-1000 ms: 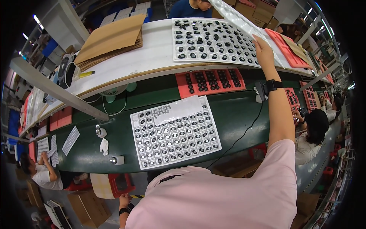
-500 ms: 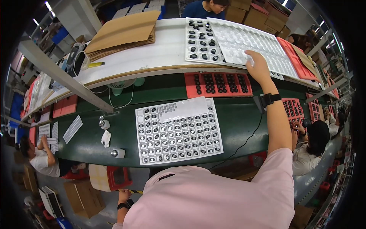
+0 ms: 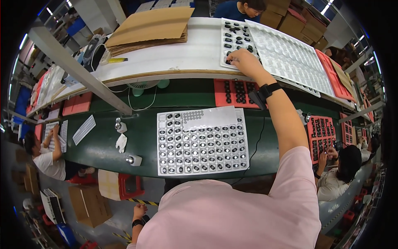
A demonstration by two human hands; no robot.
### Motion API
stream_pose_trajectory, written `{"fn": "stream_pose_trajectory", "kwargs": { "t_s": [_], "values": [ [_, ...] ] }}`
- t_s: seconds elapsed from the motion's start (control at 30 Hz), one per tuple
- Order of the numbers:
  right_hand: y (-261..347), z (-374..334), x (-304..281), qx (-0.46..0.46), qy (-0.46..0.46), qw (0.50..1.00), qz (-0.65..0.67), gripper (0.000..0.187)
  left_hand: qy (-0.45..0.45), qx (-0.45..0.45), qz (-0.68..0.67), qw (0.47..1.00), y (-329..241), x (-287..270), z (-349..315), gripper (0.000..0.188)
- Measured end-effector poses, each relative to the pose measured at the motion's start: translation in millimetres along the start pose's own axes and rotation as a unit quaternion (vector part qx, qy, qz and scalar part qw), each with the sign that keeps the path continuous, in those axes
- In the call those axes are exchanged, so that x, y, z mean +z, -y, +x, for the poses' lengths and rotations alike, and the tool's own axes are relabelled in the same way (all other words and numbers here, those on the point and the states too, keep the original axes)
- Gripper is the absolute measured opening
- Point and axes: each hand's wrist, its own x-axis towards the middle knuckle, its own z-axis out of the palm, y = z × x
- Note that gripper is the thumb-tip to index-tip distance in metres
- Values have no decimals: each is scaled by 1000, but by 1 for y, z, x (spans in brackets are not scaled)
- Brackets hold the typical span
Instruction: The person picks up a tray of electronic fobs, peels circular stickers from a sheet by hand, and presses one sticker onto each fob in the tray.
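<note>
My right hand [image 3: 244, 61] reaches up to the shelf, over the near left corner of a white blister tray [image 3: 224, 49] that holds small black oval parts [image 3: 228, 40]. Its fingertips are pinched at one black part in that corner, and the fingers partly cover it. A second white tray [image 3: 286, 52], with no parts in its visible pockets, lies partly over the first. Low at my side hangs my left hand [image 3: 140, 211], its fingers curled in with nothing visible in them. On the green bench, a white tray [image 3: 161, 143] carries rows of black oval parts under a printed sheet [image 3: 219, 118].
Brown cardboard sheets [image 3: 149, 31] are stacked on the shelf [image 3: 199, 45]. A slanted metal post [image 3: 78, 68] stands at left. Metal-topped bottles [image 3: 133, 160] and a white cloth [image 3: 121, 143] lie on the bench. Red trays [image 3: 234, 92] sit beneath the shelf. Co-workers sit at both sides.
My right hand has moved left from the overlapping white tray to the black parts at the other tray's near corner. My left hand still hangs low. The whole view has shifted slightly.
</note>
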Motion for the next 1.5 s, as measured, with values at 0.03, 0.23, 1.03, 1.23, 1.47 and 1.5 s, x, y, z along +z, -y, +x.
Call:
{"fn": "stream_pose_trajectory", "kwargs": {
  "t_s": [0.03, 0.23, 1.03, 1.23, 1.47, 1.5],
  "values": [
    [2, 1, -2, 11, 22, 1000, -4, 17, -4, -5, 8, 1000, -1, 0, -5, 25],
    [-7, 5, 3, -11, 3, 1000, 22, 19, 3, -35, 19, 999, 3, 4, -12, 26],
    [6, -4, 9, 52, -96, 992, 62, 16, 18, -12, 12, 1000, -9, 17, 9, 26],
    [-1, -12, 33, -32, -118, 992, -40, 15, 10, -18, 5, 1000, 6, 13, -3, 26],
    [-3, -33, 40, -112, -162, 978, -72, 18, 4, 37, 48, 998, 2, 9, 2, 26],
    [-2, -37, 41, -119, -163, 976, -81, 18, -5, 88, 108, 990, -4, 9, 3, 26]
  ]
}}
